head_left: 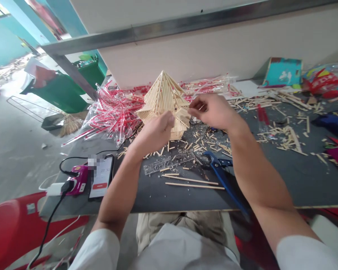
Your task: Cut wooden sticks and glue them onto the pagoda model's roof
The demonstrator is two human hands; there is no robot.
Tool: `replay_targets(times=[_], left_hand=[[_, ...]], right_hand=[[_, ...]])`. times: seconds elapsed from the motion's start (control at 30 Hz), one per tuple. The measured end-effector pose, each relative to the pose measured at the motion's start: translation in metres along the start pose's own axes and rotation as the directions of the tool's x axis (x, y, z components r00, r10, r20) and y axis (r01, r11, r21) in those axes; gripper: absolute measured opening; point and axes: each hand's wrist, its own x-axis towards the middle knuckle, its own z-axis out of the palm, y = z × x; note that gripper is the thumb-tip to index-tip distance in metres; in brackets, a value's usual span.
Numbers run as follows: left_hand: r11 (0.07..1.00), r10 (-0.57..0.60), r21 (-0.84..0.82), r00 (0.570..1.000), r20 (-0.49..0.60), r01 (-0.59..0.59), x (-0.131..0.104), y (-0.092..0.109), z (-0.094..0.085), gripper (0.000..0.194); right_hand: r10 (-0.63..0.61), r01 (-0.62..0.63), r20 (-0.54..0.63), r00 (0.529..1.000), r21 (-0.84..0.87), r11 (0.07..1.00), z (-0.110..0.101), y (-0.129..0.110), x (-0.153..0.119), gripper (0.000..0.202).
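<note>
A pointed model house of pale wooden sticks [165, 92] stands on the dark table, with its cone-shaped roof and flared lower eaves showing. My left hand [159, 129] is closed against its lower front, fingers curled at the eaves, and hides part of the base. At the model's right edge, my right hand [211, 108] is closed with thumb and fingertips near the eaves; anything between them is too small to make out. Below the hands lie a clear plastic ruler [169, 163], several loose wooden sticks [194, 185] and a blue-handled cutter [224, 180].
Red-and-clear plastic wrappers [115, 112] heap behind and left of the model. Stick offcuts [287, 138] litter the table's right side. A phone [101, 176] and a pink power adapter [78, 180] with cables lie front left. A metal bar [169, 30] crosses the back.
</note>
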Motion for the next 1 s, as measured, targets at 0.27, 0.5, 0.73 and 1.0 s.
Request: replay_targets(times=[0.27, 0.5, 0.73, 1.0], left_hand=[[0.804, -0.232, -0.593, 0.939, -0.256, 0.037, 0.013, 0.008, 0.075, 0.014], [0.26, -0.472, -0.96, 0.881, -0.036, 0.1, 0.016, 0.021, 0.085, 0.017], [0.114, -0.494, -0.991, 0.87, -0.002, 0.063, 0.022, 0.017, 0.077, 0.015], [0.06, -0.52, -0.998, 0.853, -0.039, -0.009, 0.025, 0.013, 0.078, 0.018]], right_hand=[[-0.067, 0.054, 0.051, 0.996, 0.236, 0.97, 0.014, -0.009, -0.003, 0.027], [-0.033, -0.001, 0.091, 0.995, 0.348, 0.938, 0.019, 0.001, -0.001, 0.031], [-0.03, 0.052, -0.063, 0.998, 0.366, 0.929, 0.023, -0.007, -0.002, 0.031], [0.009, 0.014, -0.09, 0.996, 0.26, 0.965, 0.028, -0.02, -0.003, 0.033]])
